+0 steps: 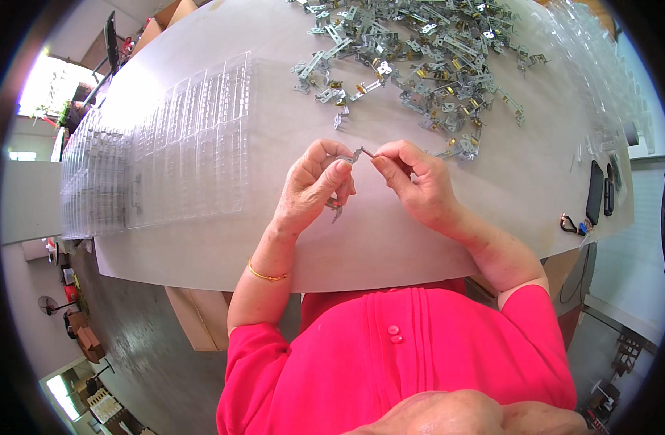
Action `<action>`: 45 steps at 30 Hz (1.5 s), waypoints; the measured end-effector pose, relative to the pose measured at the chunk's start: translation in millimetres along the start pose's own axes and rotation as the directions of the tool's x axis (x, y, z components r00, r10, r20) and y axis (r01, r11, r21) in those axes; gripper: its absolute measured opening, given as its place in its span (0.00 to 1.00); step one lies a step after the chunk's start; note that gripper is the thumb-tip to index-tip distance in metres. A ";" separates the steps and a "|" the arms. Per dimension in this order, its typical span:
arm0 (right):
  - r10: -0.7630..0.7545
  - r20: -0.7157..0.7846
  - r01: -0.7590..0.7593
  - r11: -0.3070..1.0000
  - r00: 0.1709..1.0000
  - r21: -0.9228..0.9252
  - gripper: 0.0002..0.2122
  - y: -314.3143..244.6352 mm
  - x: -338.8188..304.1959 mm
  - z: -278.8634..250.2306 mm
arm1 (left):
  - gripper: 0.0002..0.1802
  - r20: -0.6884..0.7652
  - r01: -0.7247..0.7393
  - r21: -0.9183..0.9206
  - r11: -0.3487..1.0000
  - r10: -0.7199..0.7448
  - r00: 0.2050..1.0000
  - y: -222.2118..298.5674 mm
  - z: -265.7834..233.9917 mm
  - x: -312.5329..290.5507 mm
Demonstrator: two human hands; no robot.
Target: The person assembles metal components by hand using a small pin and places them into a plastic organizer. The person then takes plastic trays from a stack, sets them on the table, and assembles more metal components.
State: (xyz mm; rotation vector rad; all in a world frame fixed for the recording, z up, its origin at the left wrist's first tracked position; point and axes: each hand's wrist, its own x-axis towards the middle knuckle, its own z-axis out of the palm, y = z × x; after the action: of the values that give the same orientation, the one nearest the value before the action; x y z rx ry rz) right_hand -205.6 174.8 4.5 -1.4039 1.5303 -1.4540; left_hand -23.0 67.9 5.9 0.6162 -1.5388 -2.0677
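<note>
My left hand (309,185) is closed around a small stamped metal bracket (336,209), whose lower end sticks out below the fingers. The bracket's upper end shows between my two hands, over the near middle of the table (289,254). With thumb and forefinger, my right hand (423,190) pinches a thin dark pin-like piece (368,153) that meets this upper end; whether it is a separate part I cannot tell. Just beyond my hands lies a loose pile of similar metal brackets (419,61), some with brass-coloured pieces.
A clear compartmented plastic tray (194,138) lies left of my hands, beside a stack of filled-looking trays (93,177). More clear trays (582,61) are heaped at the far right. Small pliers (570,225) and a flat black object (595,192) lie near the right edge.
</note>
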 end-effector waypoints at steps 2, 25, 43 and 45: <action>0.014 0.008 -0.014 1.000 1.000 -0.014 0.03 -1.7 0.7 -0.7 | 0.16 0.006 0.007 0.012 1.000 -0.007 1.000 -0.6 -0.4 -0.1; 0.237 0.246 -0.289 0.935 0.940 0.207 0.06 -8.5 3.2 -5.9 | 0.46 0.115 -0.218 0.666 0.714 0.190 0.975 -2.3 16.0 -5.3; 0.136 0.149 -0.167 0.961 0.979 0.220 0.03 -1.0 -0.3 1.2 | 0.46 0.134 -0.327 0.812 0.484 0.390 0.911 -14.3 13.6 -0.3; 0.126 0.134 -0.156 0.958 0.983 0.241 0.04 2.2 0.0 -0.2 | 0.45 0.138 -0.325 0.788 0.523 0.364 0.921 -8.2 15.3 -2.0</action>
State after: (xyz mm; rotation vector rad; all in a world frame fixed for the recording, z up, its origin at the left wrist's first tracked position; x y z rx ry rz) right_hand -206.5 174.5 2.5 -1.1829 1.2948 -1.3970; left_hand -31.8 82.5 2.1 0.5670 -2.3371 -0.9562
